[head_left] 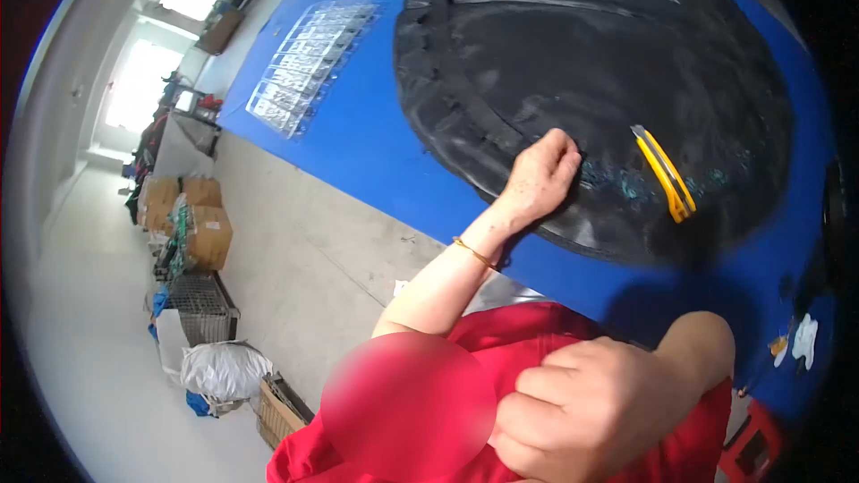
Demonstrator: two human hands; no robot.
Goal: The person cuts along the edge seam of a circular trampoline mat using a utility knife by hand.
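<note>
A large round black fabric piece (591, 63) with pale lettering lies on the blue table. My left hand (541, 177) rests on its near part, fingers curled and closed; what they pinch, if anything, is hidden. Beside these fingers, teal thread-like bits (631, 185) are scattered over the fabric. A yellow utility knife (664, 172) lies on the black fabric, right of my left hand and touching neither hand. Close to the camera, in front of the red shirt, my right hand (573, 407) is closed in a fist, and its contents cannot be made out.
Clear plastic packs (309, 63) lie at the table's left (376, 170). White and orange scraps (803, 342) are at its right edge, above a red stool (752, 443). Cardboard boxes (210, 237), a wire crate (201, 309) and a white sack (225, 369) stand on the floor at left.
</note>
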